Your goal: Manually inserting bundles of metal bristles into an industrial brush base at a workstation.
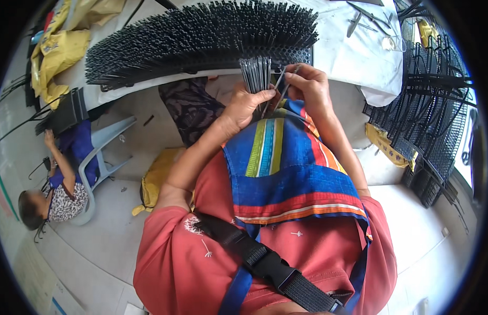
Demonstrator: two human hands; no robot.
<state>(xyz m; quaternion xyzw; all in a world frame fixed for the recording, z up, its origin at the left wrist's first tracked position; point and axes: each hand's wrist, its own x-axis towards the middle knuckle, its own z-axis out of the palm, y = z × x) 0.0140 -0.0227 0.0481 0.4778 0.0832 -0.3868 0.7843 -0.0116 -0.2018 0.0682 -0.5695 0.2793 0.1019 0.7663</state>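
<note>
My left hand [240,107] is wrapped round a bundle of thin grey metal rods [255,74], which stand roughly upright with their tips fanned a little. Just to its right, my right hand [313,89] pinches a thin rod [280,81] between thumb and fingers, slanting beside the bundle. Whether it is one rod or two cannot be made out. Beyond both hands, at the table's near edge, lies a long black perforated board [294,54] packed with black upright pins [202,39]. Below my hands is the striped blue apron [294,152] over my lap.
Hand tools [365,21] lie on the white-covered table [338,65] at the far right. Black mesh racks [430,115] stand at the right, with a yellow sack [391,146]. At the left, a person [63,194] sits on a pale blue chair [97,157] near yellow sacks [60,52].
</note>
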